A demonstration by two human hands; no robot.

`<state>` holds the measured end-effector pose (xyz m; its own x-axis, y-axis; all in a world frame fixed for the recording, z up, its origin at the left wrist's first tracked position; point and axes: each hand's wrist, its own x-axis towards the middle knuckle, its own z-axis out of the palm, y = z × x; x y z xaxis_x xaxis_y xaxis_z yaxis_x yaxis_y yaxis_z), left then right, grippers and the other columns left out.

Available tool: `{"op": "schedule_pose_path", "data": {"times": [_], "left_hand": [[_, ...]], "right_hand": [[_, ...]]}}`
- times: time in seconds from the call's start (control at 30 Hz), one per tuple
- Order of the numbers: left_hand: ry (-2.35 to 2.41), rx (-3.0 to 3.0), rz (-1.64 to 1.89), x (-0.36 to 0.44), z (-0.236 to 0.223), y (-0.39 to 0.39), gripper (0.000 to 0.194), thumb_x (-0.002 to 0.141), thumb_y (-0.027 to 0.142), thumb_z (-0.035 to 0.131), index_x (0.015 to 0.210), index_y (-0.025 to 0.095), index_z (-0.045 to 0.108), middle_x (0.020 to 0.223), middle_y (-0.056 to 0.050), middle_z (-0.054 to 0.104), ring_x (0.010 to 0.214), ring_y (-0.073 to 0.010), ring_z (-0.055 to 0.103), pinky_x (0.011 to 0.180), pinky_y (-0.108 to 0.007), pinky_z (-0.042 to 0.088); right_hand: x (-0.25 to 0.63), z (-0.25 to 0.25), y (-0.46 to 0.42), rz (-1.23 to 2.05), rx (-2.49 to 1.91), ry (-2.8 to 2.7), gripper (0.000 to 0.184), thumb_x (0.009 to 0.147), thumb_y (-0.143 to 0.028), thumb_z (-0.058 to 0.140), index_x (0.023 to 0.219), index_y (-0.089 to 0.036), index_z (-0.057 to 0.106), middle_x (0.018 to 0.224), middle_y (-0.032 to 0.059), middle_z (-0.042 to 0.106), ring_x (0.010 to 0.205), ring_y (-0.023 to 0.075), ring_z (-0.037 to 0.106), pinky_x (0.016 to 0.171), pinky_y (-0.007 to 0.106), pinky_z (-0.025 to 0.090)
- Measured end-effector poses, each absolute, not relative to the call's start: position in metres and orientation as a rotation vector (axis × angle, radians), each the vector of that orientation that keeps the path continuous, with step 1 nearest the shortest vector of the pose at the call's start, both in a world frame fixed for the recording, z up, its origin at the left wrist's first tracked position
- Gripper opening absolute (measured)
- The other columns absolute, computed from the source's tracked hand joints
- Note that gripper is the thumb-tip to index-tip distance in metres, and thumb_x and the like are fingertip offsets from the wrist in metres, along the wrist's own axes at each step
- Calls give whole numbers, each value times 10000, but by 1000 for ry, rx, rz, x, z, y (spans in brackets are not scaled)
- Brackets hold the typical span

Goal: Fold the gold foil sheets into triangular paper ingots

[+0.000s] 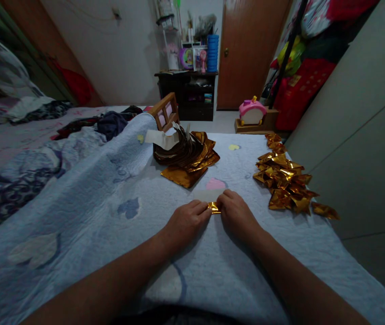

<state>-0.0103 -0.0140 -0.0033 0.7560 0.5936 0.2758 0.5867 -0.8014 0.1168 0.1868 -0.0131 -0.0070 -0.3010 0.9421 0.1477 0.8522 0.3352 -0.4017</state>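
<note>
My left hand [189, 220] and my right hand [236, 212] rest close together on a light blue quilt [111, 212]. Both have their fingers curled and pinch a small sheet of gold foil paper [213, 207] between them. The paper's pale reverse side [208, 195] shows just beyond my fingers. Farther ahead lies a stack of flat gold sheets [189, 158] with a white wrapper on top. To the right sits a heap of folded gold pieces [285, 178].
A small wooden frame [164, 113] stands behind the stack. Rumpled bedding and clothes [26, 135] cover the left side. A grey wardrobe wall [358, 135] borders the quilt on the right. A dark shelf unit [192, 92] and a brown door [246, 49] stand at the back.
</note>
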Motion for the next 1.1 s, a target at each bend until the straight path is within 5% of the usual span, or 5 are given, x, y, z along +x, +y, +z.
{"op": "schedule_pose_path", "data": {"times": [0.13, 0.4, 0.83, 1.1], "left_hand": [[969, 2925, 503, -11, -5, -13, 207, 971, 102, 515, 1104, 149, 666, 1066, -92, 729, 954, -207, 675, 833, -342, 599], [996, 2989, 427, -14, 0, -18, 193, 946, 71, 518, 1030, 118, 685, 1007, -105, 748, 923, -223, 716, 811, -362, 620], [1312, 3109, -107, 4, 8, -48, 385, 914, 18, 457, 1262, 46, 621, 1242, -235, 677, 1121, -314, 686, 799, -390, 633], [1382, 2974, -140, 2, 14, -48, 351, 899, -10, 458, 1186, 67, 646, 1201, -245, 685, 1087, -331, 700, 736, -420, 648]], "right_hand": [[175, -3, -18, 180, -1734, -2224, 91, 948, -212, 553, 902, -165, 616, 952, 84, 611, 896, 223, 540, 785, 327, 365], [165, 2, -21, 84, -1854, -2242, 275, 960, -448, 559, 961, -175, 590, 1012, 115, 613, 967, 280, 545, 788, 372, 362], [170, 4, -23, 106, -1882, -2244, 240, 934, -442, 620, 1019, -218, 605, 1042, 97, 603, 995, 286, 537, 798, 378, 349], [194, 5, -23, 134, -1955, -2196, 287, 913, -434, 647, 1112, -232, 603, 1059, 89, 578, 995, 292, 525, 788, 374, 328]]}}
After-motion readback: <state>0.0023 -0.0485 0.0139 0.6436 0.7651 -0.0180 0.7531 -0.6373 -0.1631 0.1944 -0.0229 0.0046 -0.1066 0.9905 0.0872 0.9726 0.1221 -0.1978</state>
